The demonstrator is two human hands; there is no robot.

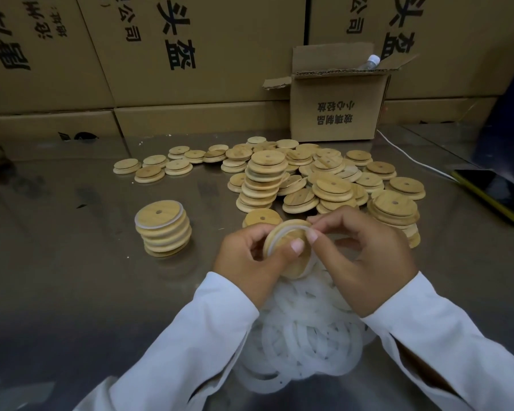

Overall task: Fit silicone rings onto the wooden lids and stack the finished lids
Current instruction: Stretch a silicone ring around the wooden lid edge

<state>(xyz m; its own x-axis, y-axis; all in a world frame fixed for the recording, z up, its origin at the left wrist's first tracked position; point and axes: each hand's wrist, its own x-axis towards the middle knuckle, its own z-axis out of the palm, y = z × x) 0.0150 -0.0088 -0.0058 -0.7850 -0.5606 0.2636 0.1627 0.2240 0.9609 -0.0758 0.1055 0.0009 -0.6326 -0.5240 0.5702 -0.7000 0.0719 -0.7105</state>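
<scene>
From my head camera, my left hand (247,256) has its grip clenched on a wooden lid (291,247) held on edge, while my right hand (365,256) pinches the silicone ring (282,231) against the lid's rim. Just below the lid lies the heap of loose rings (303,336) on the surface (72,277); left of it stands the finished stack (163,231), beyond it the unfitted lids (324,179)

Dim, soft overhead light; wide-angle bending and dark, blurred corners.
</scene>
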